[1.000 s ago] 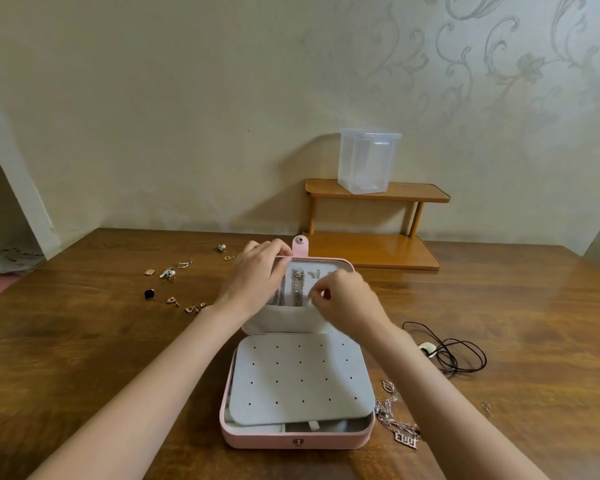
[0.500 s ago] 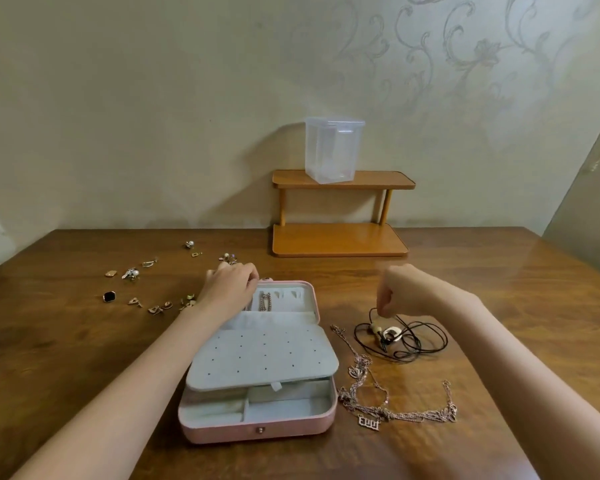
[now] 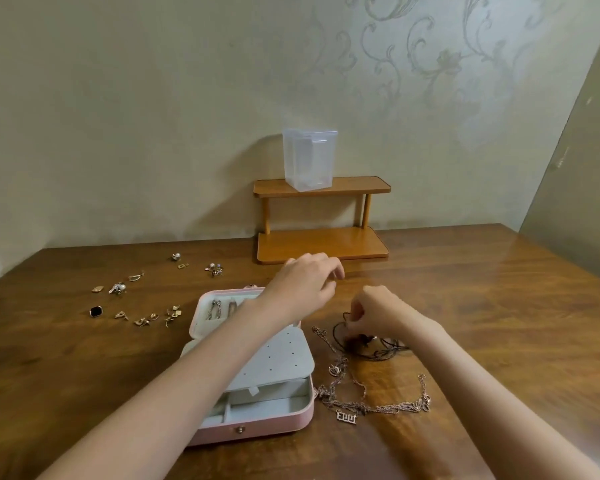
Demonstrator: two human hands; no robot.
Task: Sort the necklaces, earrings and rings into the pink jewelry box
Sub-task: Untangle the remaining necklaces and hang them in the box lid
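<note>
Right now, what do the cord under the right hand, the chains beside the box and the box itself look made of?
Black cord necklace: thin, matte, lying in loose coils, likely leather or waxed cord. Chain necklaces: fine links with a rose-gold glint, so metal. Pink jewelry box: smooth pink shell, probably faux leather, with a pale grey soft-looking lining and metal snap.

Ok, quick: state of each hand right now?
Left hand: open, fingers relaxed, holding nothing, above the pink jewelry box.
Right hand: pinching the black cord necklace.

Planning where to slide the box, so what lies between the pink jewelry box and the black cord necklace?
In the head view, a rose-gold chain necklace lies on the table between the pink jewelry box and the black cord necklace.
</note>
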